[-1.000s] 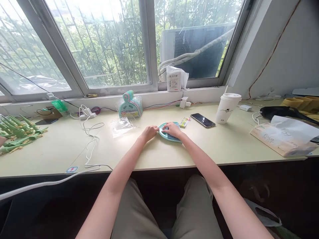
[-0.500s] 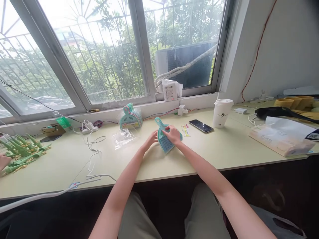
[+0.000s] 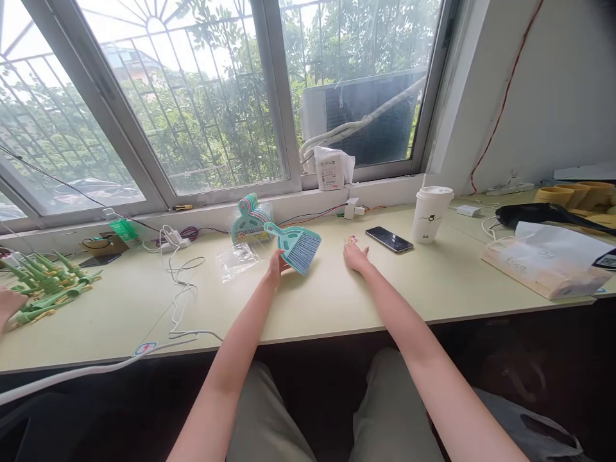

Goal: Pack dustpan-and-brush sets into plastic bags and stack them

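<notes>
My left hand (image 3: 276,264) is closed on the lower left edge of a teal dustpan (image 3: 287,239) with a small brush (image 3: 304,251) nested in it. The set is tilted, its looped handle toward the upper left and its grey-blue bristles facing up. On the table to the right, my right hand (image 3: 355,256) has its fingers drawn together over a small printed card (image 3: 353,239). Most of that card is hidden under the fingers. Behind the dustpan stands a stack of similar dustpans (image 3: 249,221) in clear wrap. Crumpled clear plastic bags (image 3: 238,260) lie left of my left hand.
A phone (image 3: 389,239) and a white lidded cup (image 3: 432,215) stand right of my right hand. Farther right is a tissue pack (image 3: 543,263). White cables (image 3: 178,308) run across the left side. Another person's hand (image 3: 10,301) is by green plastic parts (image 3: 45,285).
My right hand has let go of the dustpan set and moved right onto the printed card. My left hand has turned the set and shifted it left and up.
</notes>
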A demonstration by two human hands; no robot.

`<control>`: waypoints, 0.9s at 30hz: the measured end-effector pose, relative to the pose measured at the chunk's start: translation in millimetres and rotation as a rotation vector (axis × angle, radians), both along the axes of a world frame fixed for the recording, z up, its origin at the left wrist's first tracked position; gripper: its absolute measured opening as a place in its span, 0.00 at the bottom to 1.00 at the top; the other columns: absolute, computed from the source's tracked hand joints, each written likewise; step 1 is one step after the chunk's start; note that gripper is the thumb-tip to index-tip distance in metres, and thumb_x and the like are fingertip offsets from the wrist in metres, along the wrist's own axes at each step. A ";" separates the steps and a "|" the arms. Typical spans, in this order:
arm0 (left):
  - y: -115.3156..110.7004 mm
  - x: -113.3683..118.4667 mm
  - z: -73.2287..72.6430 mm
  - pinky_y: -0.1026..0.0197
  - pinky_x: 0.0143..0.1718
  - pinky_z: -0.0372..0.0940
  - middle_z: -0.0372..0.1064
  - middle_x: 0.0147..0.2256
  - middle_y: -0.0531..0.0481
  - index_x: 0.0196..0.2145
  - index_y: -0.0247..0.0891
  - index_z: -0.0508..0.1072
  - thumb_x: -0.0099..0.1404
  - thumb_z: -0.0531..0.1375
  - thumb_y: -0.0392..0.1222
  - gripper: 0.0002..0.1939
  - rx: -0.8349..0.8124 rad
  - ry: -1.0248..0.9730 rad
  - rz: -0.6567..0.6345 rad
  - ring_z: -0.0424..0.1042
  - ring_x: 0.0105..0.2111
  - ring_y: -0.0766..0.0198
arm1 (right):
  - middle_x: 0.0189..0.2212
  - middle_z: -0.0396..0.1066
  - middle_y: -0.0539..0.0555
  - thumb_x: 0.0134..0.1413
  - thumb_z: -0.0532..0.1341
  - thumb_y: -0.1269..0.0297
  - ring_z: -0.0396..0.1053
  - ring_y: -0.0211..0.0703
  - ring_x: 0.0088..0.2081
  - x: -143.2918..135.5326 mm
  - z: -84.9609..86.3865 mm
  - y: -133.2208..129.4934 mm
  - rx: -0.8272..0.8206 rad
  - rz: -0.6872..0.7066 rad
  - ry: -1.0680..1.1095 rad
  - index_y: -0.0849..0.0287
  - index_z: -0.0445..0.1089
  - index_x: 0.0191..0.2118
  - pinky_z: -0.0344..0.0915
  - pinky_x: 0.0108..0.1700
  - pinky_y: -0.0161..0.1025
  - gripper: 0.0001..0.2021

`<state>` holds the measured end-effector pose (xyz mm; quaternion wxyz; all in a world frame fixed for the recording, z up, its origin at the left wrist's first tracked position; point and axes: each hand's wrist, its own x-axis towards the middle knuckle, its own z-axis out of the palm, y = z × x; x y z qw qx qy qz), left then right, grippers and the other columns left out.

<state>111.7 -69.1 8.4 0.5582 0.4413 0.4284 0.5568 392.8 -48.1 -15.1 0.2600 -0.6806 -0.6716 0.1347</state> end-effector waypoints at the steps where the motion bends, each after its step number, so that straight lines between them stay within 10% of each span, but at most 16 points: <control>1: 0.6 -2.3 0.8 0.56 0.37 0.72 0.73 0.30 0.49 0.39 0.38 0.68 0.58 0.54 0.46 0.13 -0.007 -0.024 0.052 0.74 0.30 0.60 | 0.63 0.62 0.62 0.54 0.52 0.79 0.54 0.55 0.67 -0.7 -0.8 -0.3 -0.012 0.097 0.012 0.58 0.70 0.55 0.32 0.66 0.71 0.25; 5: 1.0 -11.6 4.9 0.59 0.34 0.72 0.72 0.30 0.50 0.38 0.39 0.68 0.61 0.54 0.45 0.11 -0.025 -0.099 0.168 0.72 0.28 0.63 | 0.47 0.77 0.53 0.47 0.54 0.82 0.69 0.47 0.55 -12.8 4.3 -4.7 0.085 0.401 0.138 0.52 0.78 0.44 0.54 0.65 0.50 0.24; 8: 1.4 -16.1 6.5 0.60 0.33 0.73 0.72 0.30 0.50 0.38 0.39 0.68 0.60 0.54 0.43 0.09 -0.037 -0.144 0.178 0.72 0.26 0.65 | 0.45 0.78 0.54 0.50 0.55 0.79 0.72 0.46 0.50 -21.7 8.3 -8.9 0.159 0.381 0.128 0.55 0.79 0.40 0.63 0.57 0.41 0.19; 16: 1.4 -12.3 5.2 0.59 0.34 0.74 0.70 0.28 0.52 0.37 0.39 0.67 0.56 0.56 0.38 0.09 -0.076 -0.148 0.149 0.72 0.25 0.65 | 0.62 0.66 0.57 0.58 0.62 0.63 0.65 0.50 0.61 -24.8 4.3 -10.8 0.020 0.430 0.136 0.54 0.76 0.51 0.58 0.63 0.45 0.16; 27: 2.7 -4.4 -1.2 0.55 0.38 0.73 0.72 0.30 0.50 0.41 0.39 0.67 0.53 0.58 0.38 0.15 -0.079 -0.063 0.007 0.72 0.27 0.62 | 0.43 0.79 0.56 0.50 0.63 0.75 0.75 0.47 0.49 -19.1 2.4 3.8 0.238 0.176 0.596 0.60 0.73 0.53 0.66 0.59 0.52 0.22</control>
